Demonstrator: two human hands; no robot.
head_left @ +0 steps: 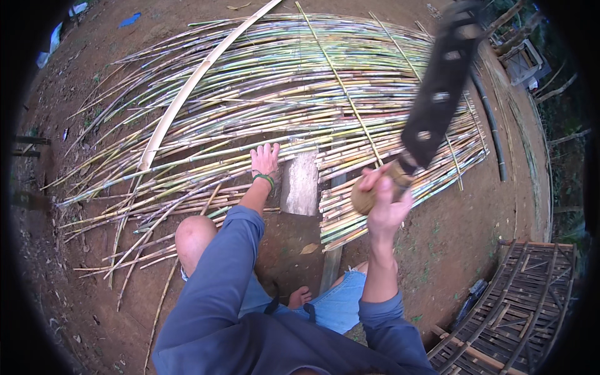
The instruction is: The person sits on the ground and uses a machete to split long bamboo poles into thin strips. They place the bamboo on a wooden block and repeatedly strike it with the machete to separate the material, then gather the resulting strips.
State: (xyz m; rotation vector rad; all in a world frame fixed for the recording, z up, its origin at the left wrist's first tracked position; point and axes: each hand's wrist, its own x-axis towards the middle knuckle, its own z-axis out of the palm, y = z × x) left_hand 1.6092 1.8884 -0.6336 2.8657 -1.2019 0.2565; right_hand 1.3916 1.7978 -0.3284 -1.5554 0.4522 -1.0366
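Note:
My right hand [387, 209] is wrapped around the thick rounded handle of a machete [437, 94]. Its broad dark blade, pierced by several holes, points up and away over the right part of the poles, slightly blurred. Farther left, my left hand [265, 159] is closed over a thin bamboo pole [219, 150] at the near side of a long layer of poles; the fingers partly hide it. Just right of that hand lies a pale wooden block [300, 184], with a pole crossing its far end. Cut poles [356, 215] lie side by side to the block's right.
A wide layer of greenish-yellow bamboo poles [269, 69] covers the ground ahead. One long pale split strip [181, 100] lies across its left side, and thin crosspieces [340, 81] cross the right. A dark slatted rack [519, 306] stands at lower right, a dark pipe [490, 125] at far right.

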